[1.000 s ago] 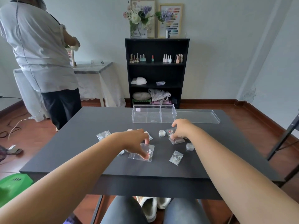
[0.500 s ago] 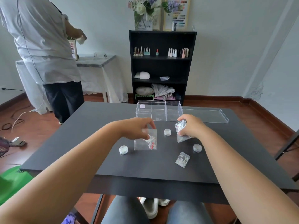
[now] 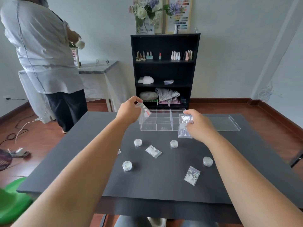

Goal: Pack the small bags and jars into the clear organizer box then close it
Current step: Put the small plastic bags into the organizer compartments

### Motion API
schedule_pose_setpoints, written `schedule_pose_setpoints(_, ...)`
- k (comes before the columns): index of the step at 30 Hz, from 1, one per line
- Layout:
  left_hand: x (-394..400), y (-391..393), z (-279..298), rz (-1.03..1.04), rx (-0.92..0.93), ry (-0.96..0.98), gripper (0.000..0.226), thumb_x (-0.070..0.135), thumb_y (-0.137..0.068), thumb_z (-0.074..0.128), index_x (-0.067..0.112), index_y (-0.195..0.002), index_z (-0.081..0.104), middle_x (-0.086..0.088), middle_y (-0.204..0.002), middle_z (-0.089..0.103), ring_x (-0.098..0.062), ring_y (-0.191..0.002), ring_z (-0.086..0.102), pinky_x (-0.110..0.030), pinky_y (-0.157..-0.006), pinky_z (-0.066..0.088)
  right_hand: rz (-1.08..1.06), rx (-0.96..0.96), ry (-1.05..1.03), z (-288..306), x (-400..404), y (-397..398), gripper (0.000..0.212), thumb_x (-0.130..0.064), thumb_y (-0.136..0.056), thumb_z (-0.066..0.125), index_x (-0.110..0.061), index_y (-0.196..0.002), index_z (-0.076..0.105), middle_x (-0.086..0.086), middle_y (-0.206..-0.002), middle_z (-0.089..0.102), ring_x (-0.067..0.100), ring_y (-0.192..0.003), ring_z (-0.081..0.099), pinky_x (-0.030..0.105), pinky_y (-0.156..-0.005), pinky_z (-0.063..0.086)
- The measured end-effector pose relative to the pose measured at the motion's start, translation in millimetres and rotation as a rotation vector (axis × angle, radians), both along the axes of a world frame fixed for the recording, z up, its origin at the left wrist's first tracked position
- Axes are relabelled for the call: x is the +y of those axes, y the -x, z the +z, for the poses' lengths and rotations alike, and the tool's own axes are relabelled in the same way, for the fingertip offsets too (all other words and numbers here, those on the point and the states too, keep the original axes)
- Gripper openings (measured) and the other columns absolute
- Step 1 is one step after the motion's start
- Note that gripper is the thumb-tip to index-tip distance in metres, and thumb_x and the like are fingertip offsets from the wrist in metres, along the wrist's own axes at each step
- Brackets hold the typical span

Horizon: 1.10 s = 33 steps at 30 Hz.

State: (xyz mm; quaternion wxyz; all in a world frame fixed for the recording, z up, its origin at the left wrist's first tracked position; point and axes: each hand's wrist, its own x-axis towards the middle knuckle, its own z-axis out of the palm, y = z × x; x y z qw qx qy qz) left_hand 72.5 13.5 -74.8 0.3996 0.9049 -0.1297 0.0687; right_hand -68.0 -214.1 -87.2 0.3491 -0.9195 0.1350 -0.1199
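Note:
The clear organizer box (image 3: pixel 164 126) stands open at the far middle of the dark table (image 3: pixel 82 154), its clear lid (image 3: pixel 224 123) lying flat to its right. My left hand (image 3: pixel 129 110) holds a small bag with red bits (image 3: pixel 145 113) over the box's left end. My right hand (image 3: pixel 199 125) grips a small clear bag (image 3: pixel 184 126) at the box's right end. Several small round jars lie loose on the table, among them a jar (image 3: pixel 137 142), a jar (image 3: pixel 174 143) and a jar (image 3: pixel 127 165). Two more bags, a bag (image 3: pixel 153 151) and a bag (image 3: pixel 192 175), lie flat.
A person in a pale shirt (image 3: pixel 44 54) stands at the far left by a white side table (image 3: pixel 98 69). A black shelf (image 3: pixel 164 71) with small bottles stands against the wall behind the table. A green object (image 3: pixel 11 202) sits at my lower left.
Both hands have lifted their bags off the table and carried them away from me to the box, left hand to its left end, right hand to its right end.

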Motion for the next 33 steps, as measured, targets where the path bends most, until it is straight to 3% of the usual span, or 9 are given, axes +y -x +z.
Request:
schedule_pose_setpoints(4,-16.3,-8.2,-14.9,0.110,-0.076,-0.011,0.028,0.014,-0.085,0.047,0.025,-0.098,0.070,0.006,-0.091,0.067,-0.015,-0.072,0.059,-0.024,-0.058,0.044,-0.010,-0.071,0.004,-1.9,3.5,-4.4,0.053,-0.003,-0.092,0.044,-0.032,-0.137,0.046,-0.004,-0.078,0.054,0.011,-0.051,0.051,0.013,-0.035,0.031)
schedule_pose_setpoints(9,-26.4,-14.0,-23.5,0.126,-0.105,-0.032,0.027,0.019,-0.085,0.049,0.027,-0.091,0.074,0.005,-0.081,0.071,-0.018,-0.074,0.060,-0.028,-0.061,0.049,-0.013,-0.170,-0.016,-2.7,-0.2,-9.2,0.050,-0.002,-0.093,0.047,-0.030,-0.135,0.052,-0.013,-0.082,0.053,0.007,-0.053,0.052,0.008,-0.039,0.035)
schedule_pose_setpoints(12,-28.7,-15.4,-32.6,0.112,-0.088,-0.110,0.029,0.023,-0.086,0.044,0.025,-0.084,0.073,0.006,-0.089,0.073,-0.025,-0.084,0.060,-0.037,-0.072,0.055,-0.014,-0.214,-0.014,-5.0,-2.0,-13.9,0.047,-0.004,-0.094,0.048,-0.028,-0.133,0.055,-0.007,-0.092,0.059,0.006,-0.061,0.055,0.007,-0.041,0.037)
schedule_pose_setpoints(15,-29.7,-16.0,-43.7,0.086,-0.100,-0.196,0.035,0.023,-0.090,0.041,0.033,-0.098,0.074,0.008,-0.097,0.072,-0.028,-0.104,0.048,-0.037,-0.088,0.042,-0.004,-0.244,-0.016,-9.5,-0.8,-19.8,0.046,-0.004,-0.094,0.048,-0.024,-0.134,0.056,-0.004,-0.099,0.058,0.003,-0.065,0.052,0.003,-0.047,0.038)
schedule_pose_setpoints(19,-31.1,-15.6,-47.4,0.020,-0.106,-0.332,0.042,0.021,-0.094,0.037,0.038,-0.120,0.065,0.008,-0.095,0.067,-0.024,-0.115,0.033,-0.033,-0.084,0.023,0.009,-0.272,-0.033,-14.5,1.1,-28.2,0.045,-0.003,-0.094,0.048,-0.022,-0.135,0.056,0.006,-0.112,0.065,0.013,-0.078,0.051,0.000,-0.052,0.038)
schedule_pose_setpoints(22,-32.3,-15.7,-45.2,-0.001,-0.068,-0.377,0.047,0.019,-0.092,0.036,0.037,-0.131,0.056,0.006,-0.093,0.061,-0.024,-0.117,0.030,-0.035,-0.088,0.023,0.014,-0.283,-0.034,-14.8,2.7,-33.7,0.045,-0.004,-0.094,0.048,-0.022,-0.135,0.056,0.007,-0.116,0.066,0.012,-0.076,0.052,0.002,-0.052,0.040)
schedule_pose_setpoints(26,-34.0,-14.2,-46.8,-0.013,-0.054,-0.408,0.057,0.020,-0.090,0.038,0.032,-0.146,0.037,-0.001,-0.107,0.064,-0.026,-0.122,0.029,-0.039,-0.094,0.025,0.016,-0.287,-0.036,-12.0,5.0,-41.2,0.045,-0.003,-0.094,0.049,-0.022,-0.134,0.056,0.005,-0.111,0.067,0.003,-0.062,0.053,0.005,-0.048,0.040)
schedule_pose_setpoints(29,-33.4,-13.3,-50.0,-0.006,-0.072,-0.441,0.054,0.026,-0.090,0.040,0.030,-0.144,0.040,-0.001,-0.104,0.065,-0.027,-0.121,0.029,-0.040,-0.093,0.027,0.017,-0.279,-0.034,-9.5,5.6,-47.8,0.045,-0.004,-0.094,0.049,-0.023,-0.134,0.056,0.002,-0.108,0.067,0.003,-0.058,0.054,0.006,-0.046,0.041)
schedule_pose_setpoints(33,-27.3,-16.2,-51.5,-0.046,-0.101,-0.424,0.045,0.039,-0.092,0.045,0.037,-0.137,0.048,0.004,-0.124,0.050,-0.028,-0.119,0.027,-0.039,-0.095,0.026,0.037,-0.282,-0.034,-3.3,6.1,-57.0,0.046,-0.003,-0.093,0.049,-0.023,-0.133,0.057,-0.001,-0.096,0.067,0.005,-0.057,0.054,0.003,-0.048,0.039)
